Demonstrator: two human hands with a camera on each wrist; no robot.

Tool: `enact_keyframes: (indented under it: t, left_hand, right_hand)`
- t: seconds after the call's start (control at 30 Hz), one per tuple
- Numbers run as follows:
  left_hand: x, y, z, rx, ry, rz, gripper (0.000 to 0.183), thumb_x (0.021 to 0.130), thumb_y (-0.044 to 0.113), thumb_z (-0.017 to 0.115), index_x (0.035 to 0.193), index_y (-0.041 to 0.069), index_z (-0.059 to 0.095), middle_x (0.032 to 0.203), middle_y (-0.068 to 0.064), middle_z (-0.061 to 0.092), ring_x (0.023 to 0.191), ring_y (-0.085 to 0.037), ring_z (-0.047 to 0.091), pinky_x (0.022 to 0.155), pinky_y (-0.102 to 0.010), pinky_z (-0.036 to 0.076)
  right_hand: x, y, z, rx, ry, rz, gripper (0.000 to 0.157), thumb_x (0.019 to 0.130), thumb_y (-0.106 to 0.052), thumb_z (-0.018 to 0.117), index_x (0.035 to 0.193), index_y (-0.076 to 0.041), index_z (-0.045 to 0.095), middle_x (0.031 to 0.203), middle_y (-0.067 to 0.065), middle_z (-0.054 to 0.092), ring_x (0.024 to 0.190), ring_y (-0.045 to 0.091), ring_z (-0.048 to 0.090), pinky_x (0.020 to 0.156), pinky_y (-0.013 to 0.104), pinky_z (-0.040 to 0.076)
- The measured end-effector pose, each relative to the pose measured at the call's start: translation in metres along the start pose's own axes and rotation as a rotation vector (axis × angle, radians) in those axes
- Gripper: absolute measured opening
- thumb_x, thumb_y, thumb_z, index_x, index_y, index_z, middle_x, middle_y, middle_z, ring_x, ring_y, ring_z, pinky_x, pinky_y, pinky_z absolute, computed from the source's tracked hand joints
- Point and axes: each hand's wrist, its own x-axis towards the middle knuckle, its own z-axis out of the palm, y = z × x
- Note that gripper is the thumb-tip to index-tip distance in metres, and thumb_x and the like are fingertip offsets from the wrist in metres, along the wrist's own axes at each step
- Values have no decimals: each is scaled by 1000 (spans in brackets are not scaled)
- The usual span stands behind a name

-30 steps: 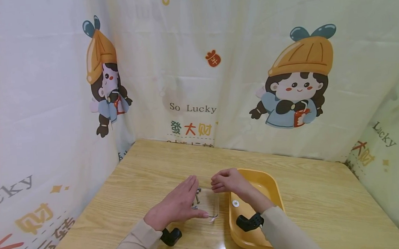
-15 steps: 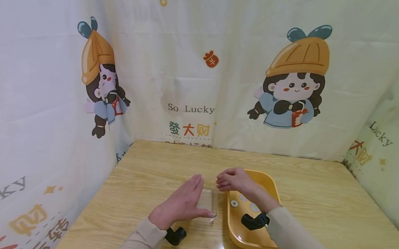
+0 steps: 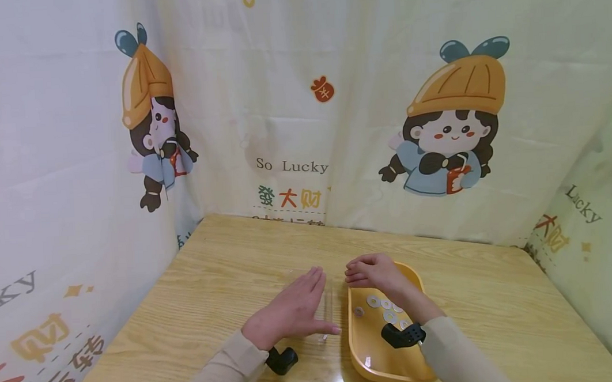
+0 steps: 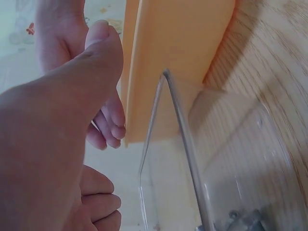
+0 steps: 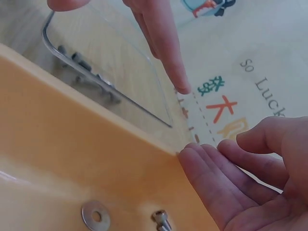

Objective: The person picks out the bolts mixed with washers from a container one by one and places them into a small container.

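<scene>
My left hand (image 3: 292, 316) hovers over a clear plastic box (image 4: 236, 139), palm turned toward the right, thumb apart from its straight fingers. Several small metal bolts (image 5: 82, 61) lie in that box; the hand hides them in the head view. My right hand (image 3: 378, 272), fingers loosely bent, is above the far left part of an orange-yellow tray (image 3: 367, 369). I see nothing between the right fingers (image 5: 211, 178). Several flat metal washers (image 3: 373, 301) lie on the tray's floor. The right wrist view also shows a small socket-head bolt (image 5: 161, 219) in the tray.
Box and tray stand side by side on a wood-grain table (image 3: 221, 259), with a narrow gap between them. A printed cloth (image 3: 260, 101) hangs behind and at both sides. Each wrist wears a black camera (image 3: 404, 334).
Both hands have shifted to the right. More washers show in the tray as my right forearm uncovers them. The bolts seen in the box earlier are now hidden behind my left hand.
</scene>
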Motion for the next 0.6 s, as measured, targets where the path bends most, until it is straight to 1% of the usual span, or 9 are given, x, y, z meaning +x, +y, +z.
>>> enact_keyframes:
  t: [0.1,0.27,0.4,0.6]
  left_hand:
    - [4,3,1,14,-6,10,109,85,73,55,155,-4,22,164,-21,17,153,-32,18,125,-42,24]
    - [9,8,3,10,-11,28,110,85,74,55,155,-4,22,164,-21,17,153,-31,18,125,-40,23]
    - [11,11,7,18,-19,31,110,84,74,56,155,-3,22,164,-21,17,153,-31,18,125,-40,23]
    - [14,18,10,37,-27,33,112,83,77,54,156,-1,21,164,-19,17,154,-29,18,124,-39,24]
  right_hand:
    - [-1,2,-5,1,40,12,35,103,-9,49,125,18,54,117,30,66,100,32,72,86,37,61]
    - [-1,5,-12,19,94,26,33,102,-8,51,121,18,56,111,28,67,96,32,72,88,41,60]
    - [-1,8,-17,27,138,41,32,102,-9,53,120,17,57,110,29,67,95,33,73,87,40,60]
    - [-3,16,-21,9,203,61,30,101,-8,55,116,18,58,109,31,68,92,30,74,84,38,61]
